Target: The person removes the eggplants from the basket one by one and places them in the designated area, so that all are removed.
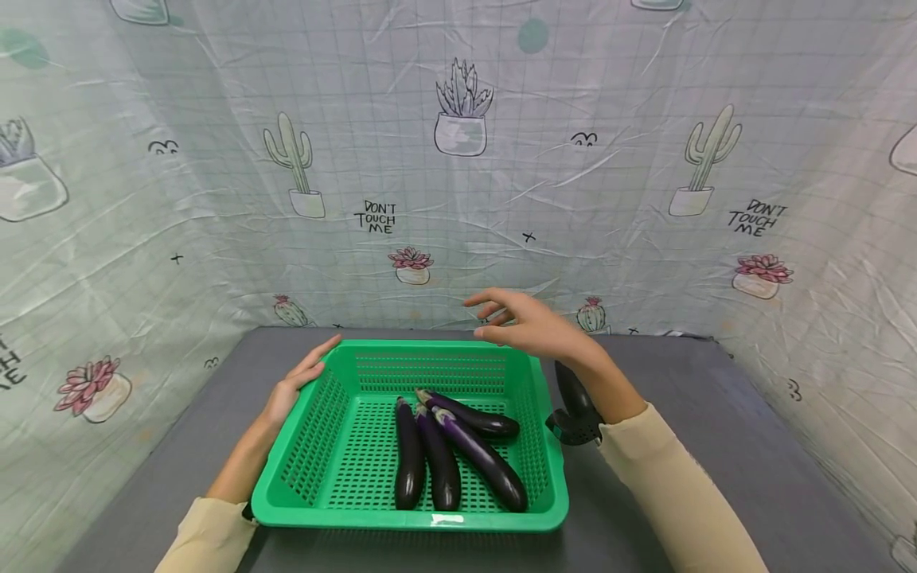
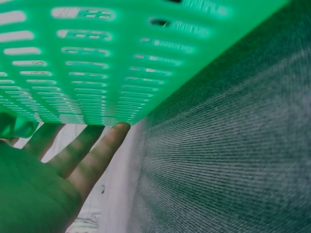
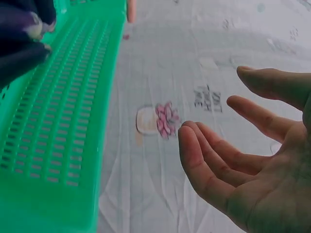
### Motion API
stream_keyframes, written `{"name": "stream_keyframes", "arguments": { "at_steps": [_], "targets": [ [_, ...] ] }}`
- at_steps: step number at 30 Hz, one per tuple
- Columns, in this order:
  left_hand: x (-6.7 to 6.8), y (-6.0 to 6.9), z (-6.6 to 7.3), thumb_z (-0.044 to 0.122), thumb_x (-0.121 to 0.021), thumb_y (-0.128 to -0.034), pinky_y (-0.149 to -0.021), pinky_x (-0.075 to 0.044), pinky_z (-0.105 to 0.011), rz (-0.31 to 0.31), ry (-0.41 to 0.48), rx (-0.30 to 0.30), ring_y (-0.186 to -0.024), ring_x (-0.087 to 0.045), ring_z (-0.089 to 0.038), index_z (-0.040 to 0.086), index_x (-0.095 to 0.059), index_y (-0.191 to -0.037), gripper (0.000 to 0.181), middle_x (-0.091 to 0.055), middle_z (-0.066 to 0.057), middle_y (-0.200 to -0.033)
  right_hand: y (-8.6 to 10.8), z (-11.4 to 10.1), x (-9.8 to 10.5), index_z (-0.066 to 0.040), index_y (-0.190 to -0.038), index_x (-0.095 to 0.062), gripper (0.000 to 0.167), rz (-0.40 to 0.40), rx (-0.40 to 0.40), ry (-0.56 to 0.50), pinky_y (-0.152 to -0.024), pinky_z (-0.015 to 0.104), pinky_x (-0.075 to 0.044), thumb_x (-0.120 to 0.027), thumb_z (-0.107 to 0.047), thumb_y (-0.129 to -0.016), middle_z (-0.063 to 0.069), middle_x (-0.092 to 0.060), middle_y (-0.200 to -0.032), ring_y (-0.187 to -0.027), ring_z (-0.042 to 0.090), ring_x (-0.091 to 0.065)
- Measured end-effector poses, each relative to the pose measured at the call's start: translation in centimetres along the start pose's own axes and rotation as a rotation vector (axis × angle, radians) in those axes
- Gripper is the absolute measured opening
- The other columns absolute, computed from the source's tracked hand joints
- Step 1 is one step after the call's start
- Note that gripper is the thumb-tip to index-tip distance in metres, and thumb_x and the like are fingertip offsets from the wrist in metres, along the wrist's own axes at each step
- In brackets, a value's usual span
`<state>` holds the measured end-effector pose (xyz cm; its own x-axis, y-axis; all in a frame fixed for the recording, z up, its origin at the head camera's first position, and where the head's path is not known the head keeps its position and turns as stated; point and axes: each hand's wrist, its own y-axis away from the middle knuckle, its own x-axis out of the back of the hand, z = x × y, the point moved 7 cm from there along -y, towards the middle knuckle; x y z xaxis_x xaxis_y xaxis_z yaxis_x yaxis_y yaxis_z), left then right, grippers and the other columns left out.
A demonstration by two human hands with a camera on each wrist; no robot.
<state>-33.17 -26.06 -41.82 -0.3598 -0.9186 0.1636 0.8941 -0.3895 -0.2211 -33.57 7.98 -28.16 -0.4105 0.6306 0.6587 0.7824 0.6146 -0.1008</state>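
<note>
Several dark purple eggplants point(image 1: 483, 460) lie in a green plastic basket point(image 1: 411, 519). The left hand point(image 1: 290, 390) rests along the basket's left side, near its back corner; in the left wrist view its extended fingers point(image 2: 104, 150) touch the perforated green wall. Above the basket's back right corner, the right hand point(image 1: 530, 322) is raised with fingers loosely bent and nothing in them. The right wrist view shows that hand point(image 3: 257, 160) apart from the basket point(image 3: 104, 97), with eggplants point(image 3: 19, 60) at the upper left.
Another eggplant point(image 1: 571, 390) lies on the grey table point(image 1: 673, 382) right of the basket, partly hidden by the right forearm and the black wrist device point(image 1: 575, 427). A curtain point(image 1: 501, 199) printed with potted plants hangs behind and at both sides.
</note>
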Motion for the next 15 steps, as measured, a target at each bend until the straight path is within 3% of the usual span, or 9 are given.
{"name": "stream_keyframes", "arguments": {
  "at_steps": [2,4,15],
  "targets": [
    [-0.1,0.0,0.0,0.022,-0.023,-0.1156,-0.106,-0.043,-0.014,-0.011,0.035,0.0,-0.143,-0.037,0.003,0.006,-0.007,-0.167,0.057,0.007,-0.022,-0.173,-0.7,-0.5,-0.7,-0.019,-0.151,-0.051,0.048,-0.032,0.003,-0.011,-0.095,0.047,-0.057,-0.063,-0.023,-0.105,0.013,-0.055,-0.147,-0.126,0.035,-0.062],
    [-0.1,-0.1,0.0,0.022,-0.023,-0.1156,-0.106,-0.043,-0.014,-0.015,0.047,-0.005,-0.139,-0.039,0.009,0.006,-0.006,-0.167,0.057,0.007,-0.022,-0.173,-1.4,-0.9,-1.4,-0.018,-0.151,-0.051,0.048,-0.066,0.0,-0.02,-0.091,0.044,-0.059,-0.063,-0.023,-0.104,0.014,-0.056,-0.145,-0.124,0.033,-0.064],
    [0.2,-0.2,-0.2,0.019,-0.023,-0.1154,-0.106,-0.046,-0.016,-0.019,0.066,-0.001,-0.139,-0.044,0.006,0.005,-0.004,-0.167,0.057,0.008,-0.022,-0.173,-5.1,-1.4,-7.0,-0.018,-0.148,-0.054,0.045,-0.236,-0.063,-0.069,-0.082,0.034,-0.061,-0.065,-0.02,-0.104,0.019,-0.06,-0.139,-0.116,0.033,-0.066]
  ]
}}
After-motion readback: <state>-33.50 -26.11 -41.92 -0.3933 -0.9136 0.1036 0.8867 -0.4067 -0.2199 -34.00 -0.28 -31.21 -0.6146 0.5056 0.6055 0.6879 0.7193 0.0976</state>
